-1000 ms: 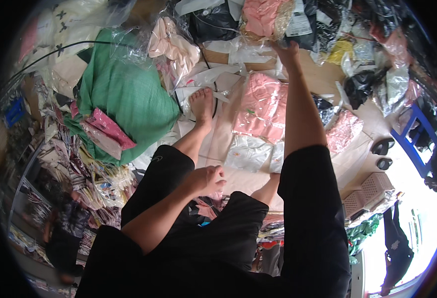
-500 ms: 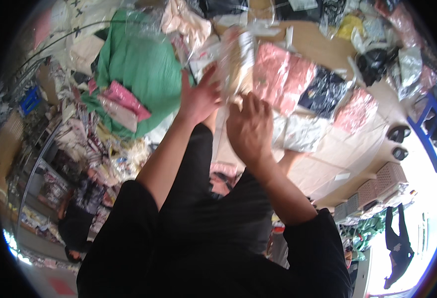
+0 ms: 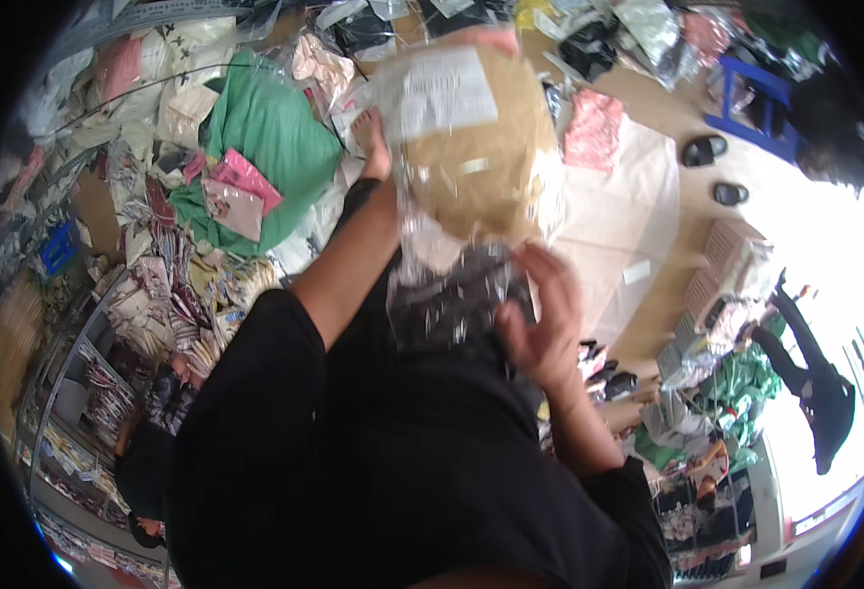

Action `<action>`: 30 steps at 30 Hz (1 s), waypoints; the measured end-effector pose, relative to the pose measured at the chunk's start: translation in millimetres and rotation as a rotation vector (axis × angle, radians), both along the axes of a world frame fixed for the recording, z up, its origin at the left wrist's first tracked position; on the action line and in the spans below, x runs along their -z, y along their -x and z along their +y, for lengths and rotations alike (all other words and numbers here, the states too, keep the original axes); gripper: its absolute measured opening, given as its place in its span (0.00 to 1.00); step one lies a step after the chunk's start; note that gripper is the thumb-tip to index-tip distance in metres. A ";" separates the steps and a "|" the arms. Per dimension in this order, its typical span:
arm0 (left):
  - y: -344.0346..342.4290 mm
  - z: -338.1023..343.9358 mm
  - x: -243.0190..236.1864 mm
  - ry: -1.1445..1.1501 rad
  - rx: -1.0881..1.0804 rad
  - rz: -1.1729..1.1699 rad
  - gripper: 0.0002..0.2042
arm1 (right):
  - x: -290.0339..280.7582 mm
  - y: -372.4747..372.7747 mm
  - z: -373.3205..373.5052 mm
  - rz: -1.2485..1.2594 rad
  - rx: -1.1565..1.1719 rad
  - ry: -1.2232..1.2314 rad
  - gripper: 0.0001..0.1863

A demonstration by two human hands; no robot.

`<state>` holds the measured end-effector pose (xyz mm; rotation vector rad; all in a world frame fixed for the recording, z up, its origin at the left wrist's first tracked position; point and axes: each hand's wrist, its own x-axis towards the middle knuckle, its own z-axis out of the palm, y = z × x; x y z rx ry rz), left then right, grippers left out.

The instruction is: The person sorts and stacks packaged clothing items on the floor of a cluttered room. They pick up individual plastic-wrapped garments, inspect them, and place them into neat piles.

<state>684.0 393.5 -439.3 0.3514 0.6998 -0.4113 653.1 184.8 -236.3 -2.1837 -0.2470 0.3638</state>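
A large plastic-wrapped bundle with brown paper point(image 3: 476, 172) and a white label is raised before me, with a dark plastic-covered packet point(image 3: 446, 304) at its lower end. My left hand point(image 3: 390, 201) shows only near the wrist, behind the bundle's left side, its fingers hidden. My right hand point(image 3: 548, 314) is at the lower right edge, blurred, fingers curved and apart beside the dark packet. My bare foot point(image 3: 371, 142) shows left of the bundle. A pink packet point(image 3: 591, 128) lies to the right on beige sheeting point(image 3: 618, 226).
A green sack point(image 3: 275, 172) with pink packets and piles of garments point(image 3: 167, 304) lie left. A blue stool point(image 3: 746, 98), black sandals point(image 3: 704, 150) and baskets point(image 3: 726, 255) are right. A person point(image 3: 147, 481) is lower left; another dark figure point(image 3: 814, 402) stands in the bright opening.
The brown bundle has come off the far pile toward me and is now raised and turned label-up. My left hand has slipped behind it; my right hand has moved to its lower right.
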 end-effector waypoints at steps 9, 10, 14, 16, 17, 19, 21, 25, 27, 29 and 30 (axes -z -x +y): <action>-81.3 -48.6 -177.9 -0.231 0.057 -0.492 0.33 | -97.9 20.3 -58.3 0.162 0.406 -0.321 0.28; -89.8 -57.7 -188.4 -0.259 0.079 -0.542 0.33 | -96.4 20.9 -60.6 0.253 0.435 -0.533 0.26; -105.5 -74.8 -223.8 -0.347 0.120 -0.729 0.33 | -103.6 20.7 -75.8 0.287 0.488 -0.763 0.10; -113.2 -74.0 -242.6 -0.278 0.166 -0.833 0.33 | -111.6 17.9 -89.4 0.230 0.611 -0.792 0.05; -114.1 -71.6 -267.4 -0.052 0.242 -0.847 0.33 | -111.3 17.8 -103.1 0.195 0.643 -0.842 0.07; -115.9 -63.8 -310.1 0.374 0.422 -0.823 0.33 | -128.2 17.6 -123.6 0.102 0.704 -0.763 0.08; -123.6 -50.2 -298.0 0.256 0.637 -0.779 0.30 | -146.3 21.2 -140.4 0.021 0.730 -0.718 0.10; -119.5 -68.9 -280.2 -0.086 0.898 -0.893 0.23 | -163.8 31.5 -161.9 -0.105 0.798 -0.677 0.13; -103.1 -84.1 -287.6 -0.097 0.855 -0.890 0.21 | -170.9 39.9 -169.7 -0.121 0.835 -0.847 0.15; -91.2 -91.0 -287.6 -0.037 0.702 -0.812 0.21 | -190.0 45.5 -166.6 -0.082 0.927 -1.109 0.17; -89.7 -93.9 -287.5 0.017 0.658 -0.816 0.21 | -188.5 53.4 -177.5 -0.033 0.883 -1.149 0.19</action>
